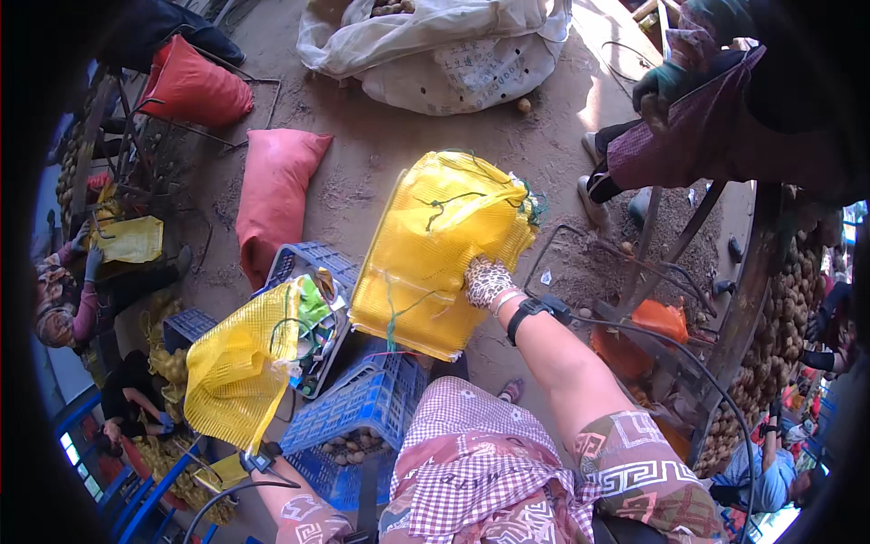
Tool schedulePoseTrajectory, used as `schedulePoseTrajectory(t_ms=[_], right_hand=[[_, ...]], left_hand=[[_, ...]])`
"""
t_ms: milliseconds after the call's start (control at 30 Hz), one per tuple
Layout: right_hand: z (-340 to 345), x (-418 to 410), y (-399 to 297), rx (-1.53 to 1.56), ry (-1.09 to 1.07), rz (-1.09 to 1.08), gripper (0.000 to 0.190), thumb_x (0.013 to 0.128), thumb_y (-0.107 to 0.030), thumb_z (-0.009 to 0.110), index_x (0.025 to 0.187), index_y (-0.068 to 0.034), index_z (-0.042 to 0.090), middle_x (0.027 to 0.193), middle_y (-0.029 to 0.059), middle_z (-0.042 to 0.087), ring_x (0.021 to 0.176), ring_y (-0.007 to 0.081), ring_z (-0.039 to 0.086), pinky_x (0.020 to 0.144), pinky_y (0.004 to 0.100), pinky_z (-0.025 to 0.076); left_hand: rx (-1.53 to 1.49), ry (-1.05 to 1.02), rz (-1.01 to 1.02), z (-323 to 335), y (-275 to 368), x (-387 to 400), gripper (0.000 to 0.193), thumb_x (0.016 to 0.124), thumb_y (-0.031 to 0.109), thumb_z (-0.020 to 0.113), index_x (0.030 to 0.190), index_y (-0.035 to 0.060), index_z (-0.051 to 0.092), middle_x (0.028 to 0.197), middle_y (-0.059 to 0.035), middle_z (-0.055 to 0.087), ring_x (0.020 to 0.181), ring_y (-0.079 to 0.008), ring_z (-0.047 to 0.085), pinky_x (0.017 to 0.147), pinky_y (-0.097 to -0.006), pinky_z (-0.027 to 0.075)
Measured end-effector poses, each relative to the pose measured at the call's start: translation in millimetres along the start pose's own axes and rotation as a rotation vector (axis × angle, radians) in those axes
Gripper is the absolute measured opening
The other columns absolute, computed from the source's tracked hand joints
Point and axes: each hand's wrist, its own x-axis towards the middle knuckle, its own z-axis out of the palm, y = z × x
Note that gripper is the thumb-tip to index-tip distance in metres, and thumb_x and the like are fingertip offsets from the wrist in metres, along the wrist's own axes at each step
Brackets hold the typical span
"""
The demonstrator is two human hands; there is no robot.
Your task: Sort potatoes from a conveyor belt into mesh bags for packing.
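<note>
My right hand [488,282], in a leopard-print glove, presses on a stack of yellow mesh sacks [435,251] with green drawstrings, which lies in front of me. A single yellow mesh sack [238,367] hangs at the left, over my left forearm's end; it hides my left hand, so the fingers cannot be seen. Next to that sack, a crate [343,333] holds packets and small items. Blue plastic crates [360,401] stand below the stack, close to my apron, with several potatoes [352,447] in the lower one.
A filled pink sack [282,190] lies at the left, a red sack [197,85] behind it. A large white bulk bag [442,61] stands ahead. At right are a person in an apron [686,136], a metal hoop frame [612,248] and heaped potatoes [781,326]. Other people work at left.
</note>
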Motion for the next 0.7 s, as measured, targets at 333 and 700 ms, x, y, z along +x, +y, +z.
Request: schedulePoseTrajectory(t_ms=[333,700], right_hand=[[-2.5,-12.5,7.0,0.933,0.445,0.055,0.051,0.089,-0.033,0.059,0.130,-0.005,0.050,0.122,0.0240,0.059,0.103,0.0367,0.064,0.089,0.0442,0.051],[90.4,-225.3,11.0,1.924,-0.132,-0.215,0.041,0.094,-0.043,0.056,0.114,-0.008,0.058,0.101,0.0077,0.064,0.085,0.0216,0.065,0.077,0.0387,0.053]], left_hand=[[0.149,0.072,-0.150,-28.6,87.7,-143.3,0.023,0.097,0.024,0.058,0.116,0.0114,0.059,0.110,-0.0070,0.065,0.097,-0.0209,0.063,0.086,-0.0368,0.053],[0.234,-0.669,-0.314,103.2,-55.0,-281.6,0.012,0.094,0.015,0.063,0.105,0.0101,0.063,0.099,-0.0004,0.065,0.089,-0.0116,0.061,0.080,-0.0262,0.052]])
